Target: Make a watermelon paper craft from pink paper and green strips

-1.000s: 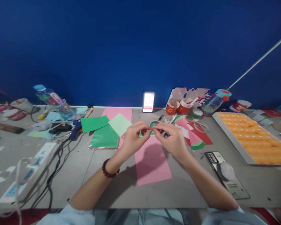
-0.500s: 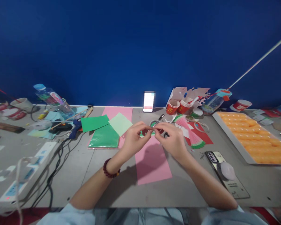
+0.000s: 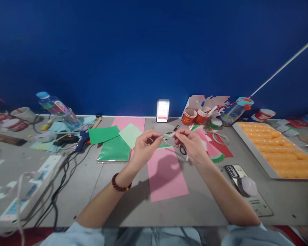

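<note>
My left hand [image 3: 147, 145] is closed, thumb and forefinger pinched together above the far end of a pink paper sheet [image 3: 166, 174]. What sits in that pinch is too small to make out. My right hand [image 3: 191, 143], also closed, pinches a thin white strip [image 3: 171, 135] that points toward the left fingertips. Behind the fingers lies a pale ring-shaped roll [image 3: 167, 140], partly hidden. A green band [image 3: 164, 147] runs along the sheet's far edge. Scissors with a black handle [image 3: 183, 149] lie beside my right hand.
Green paper packs [image 3: 114, 150] and a pale green sheet [image 3: 130, 135] lie left. A lit phone [image 3: 162, 112] stands against the blue wall. To the right are red paper cups [image 3: 189, 117], a pink-and-green paper fan [image 3: 217, 155], another phone [image 3: 237, 171] and a tray of orange items [image 3: 277, 150].
My hands have drawn apart from touching fingertips, leaving a small gap between them. The white strip in my right fingers and the scissors' handle now show more clearly.
</note>
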A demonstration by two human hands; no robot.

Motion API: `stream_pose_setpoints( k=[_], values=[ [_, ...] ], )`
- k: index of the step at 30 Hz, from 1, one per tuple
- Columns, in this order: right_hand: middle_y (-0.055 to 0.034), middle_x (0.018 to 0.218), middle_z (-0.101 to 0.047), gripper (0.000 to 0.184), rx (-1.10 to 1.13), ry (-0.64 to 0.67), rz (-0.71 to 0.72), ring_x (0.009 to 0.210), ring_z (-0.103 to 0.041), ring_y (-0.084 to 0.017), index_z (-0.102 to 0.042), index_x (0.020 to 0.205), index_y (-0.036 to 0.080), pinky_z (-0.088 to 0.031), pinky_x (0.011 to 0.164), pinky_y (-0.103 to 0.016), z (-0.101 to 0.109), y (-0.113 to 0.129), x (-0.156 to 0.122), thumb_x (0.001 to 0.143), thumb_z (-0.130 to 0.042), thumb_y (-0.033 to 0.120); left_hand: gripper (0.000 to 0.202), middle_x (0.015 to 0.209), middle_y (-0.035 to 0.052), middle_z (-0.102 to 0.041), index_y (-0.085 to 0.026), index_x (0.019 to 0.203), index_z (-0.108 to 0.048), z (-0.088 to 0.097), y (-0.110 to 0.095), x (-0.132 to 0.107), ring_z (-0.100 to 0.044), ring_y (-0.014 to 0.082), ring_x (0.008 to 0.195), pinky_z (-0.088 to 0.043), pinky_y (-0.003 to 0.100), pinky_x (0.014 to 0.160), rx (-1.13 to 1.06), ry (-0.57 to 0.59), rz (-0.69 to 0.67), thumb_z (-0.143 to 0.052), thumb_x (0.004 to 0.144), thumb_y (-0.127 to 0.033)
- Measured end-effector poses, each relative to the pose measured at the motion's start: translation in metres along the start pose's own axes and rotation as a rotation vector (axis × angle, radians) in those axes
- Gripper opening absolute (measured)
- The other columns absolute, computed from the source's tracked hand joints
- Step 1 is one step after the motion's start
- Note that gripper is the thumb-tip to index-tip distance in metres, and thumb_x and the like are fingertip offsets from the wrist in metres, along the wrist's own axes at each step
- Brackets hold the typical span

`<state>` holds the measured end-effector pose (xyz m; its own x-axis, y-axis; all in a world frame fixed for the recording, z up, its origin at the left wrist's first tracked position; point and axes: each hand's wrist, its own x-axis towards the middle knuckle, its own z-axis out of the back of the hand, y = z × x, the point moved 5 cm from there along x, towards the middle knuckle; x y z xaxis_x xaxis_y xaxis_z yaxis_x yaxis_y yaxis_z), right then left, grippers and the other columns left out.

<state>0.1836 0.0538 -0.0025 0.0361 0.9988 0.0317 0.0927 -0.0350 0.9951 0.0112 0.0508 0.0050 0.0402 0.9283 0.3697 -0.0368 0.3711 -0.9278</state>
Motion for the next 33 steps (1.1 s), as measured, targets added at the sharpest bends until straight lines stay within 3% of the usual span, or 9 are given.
stream_pose_setpoints(
  k=[3,7,11,16,20,27,33],
  values=[
    [0.0021,0.067,-0.059,0.021,0.253,0.001,-0.177,0.054,-0.049,-0.007,-0.061,0.068,0.018,-0.041,0.048,-0.021,0.003,-0.01,0.01,0.062,-0.073,0.033,0.014,0.067,-0.0008,-0.058,-0.018,0.07,-0.067,0.005,0.005,0.003,-0.045,0.0067,0.053,-0.034,0.019,0.047,-0.18,-0.051,0.104,-0.071,0.073,-0.031],
    [0.0031,0.07,-0.058,0.022,0.388,-0.065,-0.275,0.057,-0.049,-0.006,-0.062,0.068,0.017,-0.042,0.051,-0.019,0.011,-0.023,0.023,0.056,-0.077,0.028,0.016,0.058,-0.0046,-0.05,-0.019,0.072,-0.067,0.013,0.011,0.005,-0.036,0.0044,0.046,-0.027,0.018,0.042,-0.276,-0.089,0.218,-0.074,0.071,-0.033],
    [-0.001,0.075,-0.063,0.026,0.243,0.047,-0.203,0.063,-0.055,-0.01,-0.064,0.071,0.017,-0.045,0.055,-0.023,0.006,-0.021,0.024,0.061,-0.076,0.038,0.014,0.062,-0.0034,-0.055,-0.019,0.071,-0.067,0.016,0.011,0.007,-0.038,0.0051,0.048,-0.03,0.019,0.044,-0.214,-0.081,0.23,-0.072,0.071,-0.032],
    [0.0008,0.063,-0.057,0.035,-0.064,0.193,-0.044,0.057,-0.051,-0.011,-0.062,0.071,0.019,-0.041,0.053,-0.025,-0.01,-0.012,0.009,0.074,-0.065,0.054,0.011,0.067,0.0002,-0.058,-0.017,0.068,-0.067,0.007,0.006,0.007,-0.048,0.0089,0.058,-0.036,0.021,0.051,-0.068,0.057,0.148,-0.071,0.071,-0.027],
    [0.002,0.06,-0.055,0.034,-0.138,0.169,0.029,0.055,-0.047,-0.01,-0.06,0.069,0.019,-0.038,0.051,-0.024,-0.011,-0.011,0.006,0.075,-0.064,0.052,0.008,0.07,0.0014,-0.059,-0.017,0.071,-0.068,0.002,0.003,0.006,-0.053,0.0108,0.064,-0.04,0.022,0.056,-0.03,0.145,0.107,-0.068,0.073,-0.025],
    [0.0003,0.063,-0.057,0.032,-0.185,0.186,0.051,0.059,-0.05,-0.012,-0.06,0.068,0.019,-0.038,0.053,-0.024,-0.011,-0.008,0.003,0.08,-0.058,0.048,0.009,0.069,0.0017,-0.059,-0.017,0.069,-0.066,0.001,0.005,0.005,-0.052,0.0109,0.063,-0.039,0.022,0.055,0.013,0.137,0.085,-0.066,0.074,-0.024],
    [0.0031,0.06,-0.053,0.02,-0.236,0.154,0.074,0.056,-0.047,-0.01,-0.06,0.066,0.019,-0.037,0.054,-0.024,-0.01,-0.007,0.003,0.077,-0.061,0.037,0.009,0.069,0.0015,-0.059,-0.017,0.07,-0.068,-0.003,0.006,0.003,-0.051,0.011,0.063,-0.039,0.022,0.055,0.022,0.158,0.084,-0.066,0.076,-0.025]
  ],
)
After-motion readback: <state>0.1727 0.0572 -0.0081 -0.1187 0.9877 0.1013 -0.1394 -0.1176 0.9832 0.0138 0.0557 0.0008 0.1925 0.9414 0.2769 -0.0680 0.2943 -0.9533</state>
